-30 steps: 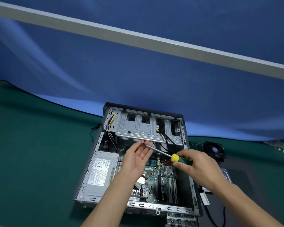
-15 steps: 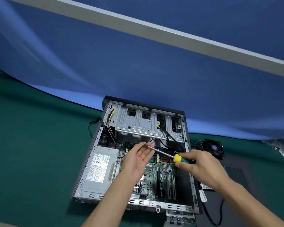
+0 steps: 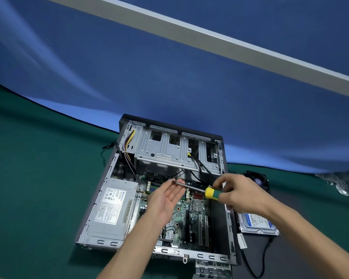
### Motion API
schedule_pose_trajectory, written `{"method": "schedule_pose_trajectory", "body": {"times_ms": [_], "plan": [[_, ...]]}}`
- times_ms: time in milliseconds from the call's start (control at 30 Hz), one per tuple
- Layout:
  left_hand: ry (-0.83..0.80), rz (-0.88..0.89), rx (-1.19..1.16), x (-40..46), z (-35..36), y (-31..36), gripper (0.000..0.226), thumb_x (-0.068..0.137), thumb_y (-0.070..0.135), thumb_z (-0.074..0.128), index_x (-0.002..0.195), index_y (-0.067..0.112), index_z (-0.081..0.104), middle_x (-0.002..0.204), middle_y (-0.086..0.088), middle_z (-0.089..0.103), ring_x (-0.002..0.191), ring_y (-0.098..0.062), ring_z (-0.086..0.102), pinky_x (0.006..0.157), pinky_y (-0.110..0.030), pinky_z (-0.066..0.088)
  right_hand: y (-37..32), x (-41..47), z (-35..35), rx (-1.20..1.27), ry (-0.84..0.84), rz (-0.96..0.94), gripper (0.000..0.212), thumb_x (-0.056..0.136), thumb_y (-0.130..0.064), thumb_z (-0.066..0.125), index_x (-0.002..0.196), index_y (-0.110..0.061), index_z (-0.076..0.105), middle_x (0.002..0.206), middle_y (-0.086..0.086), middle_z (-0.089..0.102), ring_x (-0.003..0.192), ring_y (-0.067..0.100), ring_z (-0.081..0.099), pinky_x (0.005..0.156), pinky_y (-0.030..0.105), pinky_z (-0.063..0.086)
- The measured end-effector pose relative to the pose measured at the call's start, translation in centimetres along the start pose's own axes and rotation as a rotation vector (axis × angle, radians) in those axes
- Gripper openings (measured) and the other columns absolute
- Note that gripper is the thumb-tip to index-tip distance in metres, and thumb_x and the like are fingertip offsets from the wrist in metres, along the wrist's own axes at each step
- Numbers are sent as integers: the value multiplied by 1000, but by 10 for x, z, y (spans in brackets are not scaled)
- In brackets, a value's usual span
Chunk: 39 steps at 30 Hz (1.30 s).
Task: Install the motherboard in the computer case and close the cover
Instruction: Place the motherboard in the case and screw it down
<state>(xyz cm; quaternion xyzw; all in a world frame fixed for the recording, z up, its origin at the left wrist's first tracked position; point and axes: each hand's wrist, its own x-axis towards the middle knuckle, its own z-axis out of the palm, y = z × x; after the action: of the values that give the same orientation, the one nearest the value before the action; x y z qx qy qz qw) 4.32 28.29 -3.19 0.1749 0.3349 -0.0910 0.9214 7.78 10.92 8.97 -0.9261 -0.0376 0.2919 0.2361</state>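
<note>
The open computer case [image 3: 229, 222] lies flat on the green mat. Inside it the green motherboard [image 3: 186, 214] lies on the case floor, partly hidden by my forearm. My right hand [image 3: 240, 195] grips the yellow and green handle of a screwdriver [image 3: 211, 192], whose metal shaft points left over the board. My left hand [image 3: 166, 197] is held palm up above the board with straight fingers, and the shaft's tip lies against its fingertips. A silver power supply [image 3: 111, 210] fills the case's left side. A metal drive cage [image 3: 169, 150] spans the far end.
A hard drive [image 3: 257, 223] with a blue label lies on a dark panel [image 3: 294, 256] right of the case. A black fan [image 3: 257, 179] sits behind it. Black cables trail from the case at the far left and near right. Blue cloth backs the table.
The view has shifted, so the case sits a little lower and nearer. My left hand has turned more palm up under the screwdriver tip; my right hand still holds the handle.
</note>
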Motion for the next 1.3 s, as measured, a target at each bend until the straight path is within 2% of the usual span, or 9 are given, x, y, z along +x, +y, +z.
{"method": "schedule_pose_trajectory", "body": {"times_ms": [100, 267, 333, 433, 633, 800, 933, 1100, 1300], "plan": [[37, 3, -32, 5, 1, 0, 11, 93, 6, 53, 95, -2, 60, 89, -19, 68, 79, -25, 69, 64, -34, 59, 1, 0, -5, 218, -3, 17, 20, 80, -5, 67, 95, -16, 61, 67, 1, 69, 51, 9, 57, 53, 23, 45], [69, -12, -33, 13, 6, -4, 9, 93, 6, 53, 91, -1, 59, 73, -15, 71, 79, -25, 68, 71, -36, 58, -2, 1, 1, 481, 293, 22, 11, 81, -6, 73, 84, -8, 62, 79, 11, 69, 53, 22, 68, 44, 26, 51], [74, -32, -42, 16, 9, -9, 11, 94, 7, 52, 90, -2, 58, 70, -15, 71, 81, -26, 67, 63, -35, 59, -1, 3, 2, 364, 370, 22, 12, 82, -16, 74, 77, -12, 64, 69, 4, 68, 44, 17, 64, 39, 23, 46], [100, -62, -19, 21, 10, -15, 10, 94, 6, 52, 90, -1, 57, 68, -16, 70, 79, -27, 66, 74, -38, 57, -1, 7, 0, 197, 367, 28, 16, 80, -24, 72, 70, -16, 64, 57, -3, 65, 38, 11, 58, 39, 18, 41], [135, -107, 17, 28, 7, -14, 12, 94, 12, 53, 96, 1, 56, 85, -18, 65, 81, -28, 65, 58, -37, 59, 7, 10, 3, 251, 303, 87, 7, 77, -18, 69, 76, -14, 63, 67, 2, 67, 46, 14, 63, 43, 24, 46], [175, -136, 24, 33, 3, -17, 7, 93, 8, 53, 92, 1, 55, 86, -17, 62, 82, -27, 63, 89, -41, 52, 6, 12, 10, 241, 338, 45, 11, 77, -20, 74, 72, -19, 63, 59, -1, 66, 47, 15, 62, 44, 25, 50], [173, -167, 1, 35, 2, -18, 9, 93, 8, 54, 91, -1, 56, 77, -17, 66, 77, -26, 65, 80, -42, 52, 3, 13, 11, 332, 437, -10, 15, 78, -20, 77, 76, -21, 61, 68, 3, 69, 59, 25, 68, 58, 42, 58], [181, -217, 17, 35, 3, -20, 11, 94, 9, 52, 92, -1, 55, 81, -17, 63, 78, -27, 63, 68, -39, 56, 4, 14, 18, 179, 459, -20, 18, 79, -24, 73, 70, -25, 57, 63, -4, 64, 57, 17, 63, 52, 27, 49], [169, -263, 77, 34, 3, -21, 17, 97, 11, 48, 99, -4, 53, 87, -21, 64, 81, -30, 63, 74, -41, 53, 8, 16, 21, 133, 473, -13, 20, 78, -26, 73, 68, -26, 55, 59, -9, 58, 46, 6, 50, 41, 16, 33]]}}
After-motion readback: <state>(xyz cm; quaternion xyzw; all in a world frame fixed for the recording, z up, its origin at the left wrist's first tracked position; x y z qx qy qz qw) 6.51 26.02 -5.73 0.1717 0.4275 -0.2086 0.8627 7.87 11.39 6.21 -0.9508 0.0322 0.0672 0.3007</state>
